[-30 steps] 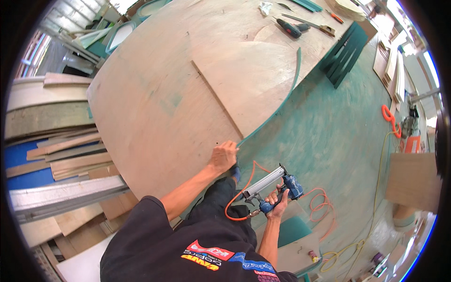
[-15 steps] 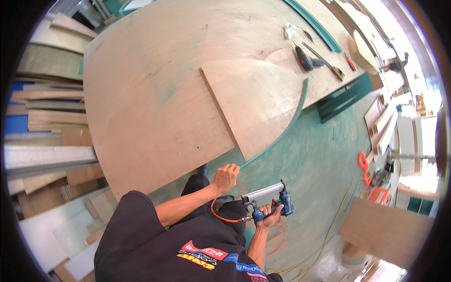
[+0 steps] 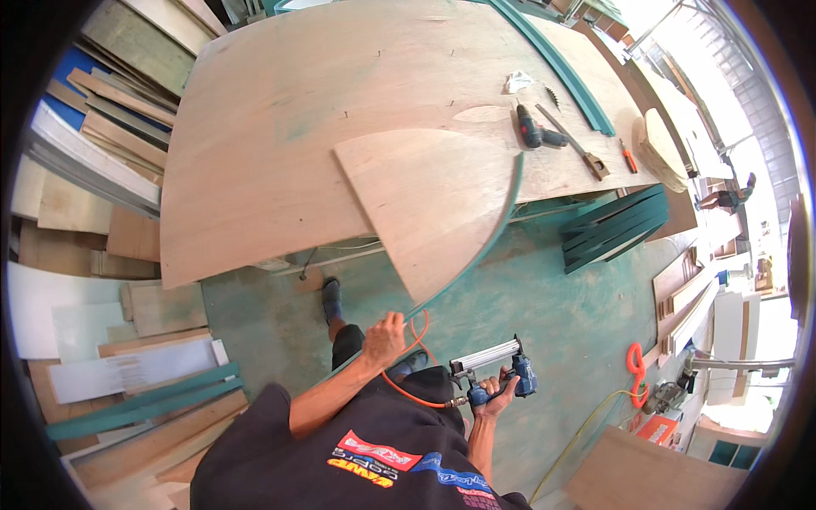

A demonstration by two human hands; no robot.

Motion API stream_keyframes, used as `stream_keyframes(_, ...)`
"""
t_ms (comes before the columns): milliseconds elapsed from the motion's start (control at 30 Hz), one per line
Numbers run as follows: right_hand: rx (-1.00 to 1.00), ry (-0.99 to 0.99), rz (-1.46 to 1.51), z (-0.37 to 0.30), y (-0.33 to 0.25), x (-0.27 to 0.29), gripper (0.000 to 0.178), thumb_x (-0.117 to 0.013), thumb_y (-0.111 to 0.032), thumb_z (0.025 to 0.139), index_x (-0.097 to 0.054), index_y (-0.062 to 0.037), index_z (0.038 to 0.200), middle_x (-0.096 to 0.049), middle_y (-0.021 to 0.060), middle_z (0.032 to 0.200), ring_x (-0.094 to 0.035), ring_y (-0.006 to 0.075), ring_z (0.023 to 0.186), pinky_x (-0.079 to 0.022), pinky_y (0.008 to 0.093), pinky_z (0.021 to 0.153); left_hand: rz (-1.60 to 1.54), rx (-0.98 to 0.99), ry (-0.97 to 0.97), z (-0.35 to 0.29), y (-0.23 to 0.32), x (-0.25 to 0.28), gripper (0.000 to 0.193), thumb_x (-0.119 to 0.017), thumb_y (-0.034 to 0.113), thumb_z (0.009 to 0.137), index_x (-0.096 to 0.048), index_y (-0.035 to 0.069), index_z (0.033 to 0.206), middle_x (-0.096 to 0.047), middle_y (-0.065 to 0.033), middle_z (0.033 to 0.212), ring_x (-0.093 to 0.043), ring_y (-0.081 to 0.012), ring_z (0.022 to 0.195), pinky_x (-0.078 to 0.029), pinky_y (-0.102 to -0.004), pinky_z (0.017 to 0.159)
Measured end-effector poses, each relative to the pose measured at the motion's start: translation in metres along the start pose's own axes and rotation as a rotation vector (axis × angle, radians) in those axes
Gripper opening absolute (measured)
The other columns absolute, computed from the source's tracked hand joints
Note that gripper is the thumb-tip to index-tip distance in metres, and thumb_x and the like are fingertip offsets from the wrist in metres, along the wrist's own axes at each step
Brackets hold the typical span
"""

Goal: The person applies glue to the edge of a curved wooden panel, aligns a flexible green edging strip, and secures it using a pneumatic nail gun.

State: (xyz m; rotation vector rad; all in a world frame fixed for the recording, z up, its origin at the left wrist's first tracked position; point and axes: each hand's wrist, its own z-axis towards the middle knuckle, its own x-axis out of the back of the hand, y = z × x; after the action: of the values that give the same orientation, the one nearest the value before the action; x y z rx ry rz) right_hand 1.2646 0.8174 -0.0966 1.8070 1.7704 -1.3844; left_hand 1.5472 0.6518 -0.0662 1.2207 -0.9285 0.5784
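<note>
My left hand (image 3: 384, 338) is closed around the lower end of a thin teal edging strip (image 3: 516, 183). The strip follows the curved edge of a fan-shaped plywood panel (image 3: 416, 200), whose pointed corner juts past the workbench edge toward me. In my right hand (image 3: 495, 393) I grip a blue pneumatic nail gun (image 3: 525, 376) by its handle, its silver magazine facing up and left. An orange air hose (image 3: 414, 397) joins the gun at the handle and loops round below my left hand. The gun is apart from the panel and strip.
On the large plywood-topped bench (image 3: 255, 170) lie a cordless drill (image 3: 529, 127), a square (image 3: 597, 166), a screwdriver (image 3: 627, 156) and a long teal rail (image 3: 561, 72). Teal slats (image 3: 616, 225) stand beside the bench. Stacked boards (image 3: 127, 110) fill the left side; a yellow hose (image 3: 586, 425) crosses the floor.
My view has shifted, showing more floor and boards at the lower left. My left hand stays on the strip's lower end, and the nail gun remains in my right hand.
</note>
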Motion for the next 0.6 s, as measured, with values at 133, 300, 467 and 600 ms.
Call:
stream_keyframes(133,-0.057,-0.027,-0.039,0.016,-0.051,0.013,0.051,-0.059,-0.056,0.100,-0.069,-0.0094,0.119,-0.041,-0.0055,0.060,-0.042,0.0076,0.052,-0.049,0.0287,0.062,-0.007,0.099,0.004,-0.034,0.034,-0.015,0.015,-0.064,0.014,0.095,-0.055,0.003,0.094,-0.062,-0.0138,0.090,-0.072,-0.0328,0.077,-0.059,-0.0427,0.059)
stream_keyframes(300,-0.172,-0.046,-0.156,0.047,-0.070,-0.004,0.051,-0.058,-0.056,0.100,-0.066,-0.0099,0.121,-0.040,-0.0063,0.060,-0.041,0.0069,0.052,-0.048,0.0278,0.061,-0.010,0.208,0.080,-0.031,0.066,-0.040,0.013,-0.064,0.013,0.095,-0.054,0.004,0.095,-0.061,-0.0136,0.090,-0.071,-0.0334,0.076,-0.058,-0.0436,0.058)
stream_keyframes(467,-0.249,-0.096,-0.236,0.074,-0.065,-0.039,0.055,-0.055,-0.061,0.100,-0.065,-0.0112,0.122,-0.041,-0.0061,0.060,-0.043,0.0080,0.051,-0.049,0.0313,0.062,0.005,0.269,0.109,-0.001,0.085,-0.056,0.012,-0.061,0.011,0.097,-0.053,0.003,0.097,-0.061,-0.0150,0.093,-0.071,-0.0349,0.075,-0.058,-0.0453,0.058)
stream_keyframes(600,-0.278,-0.138,-0.213,0.084,-0.061,-0.047,0.056,-0.054,-0.061,0.101,-0.063,-0.0115,0.125,-0.041,-0.0056,0.059,-0.044,0.0082,0.051,-0.049,0.0308,0.062,0.020,0.266,0.106,0.012,0.083,-0.056,0.012,-0.059,0.011,0.098,-0.051,0.002,0.098,-0.060,-0.0164,0.094,-0.070,-0.0370,0.076,-0.057,-0.0470,0.059)
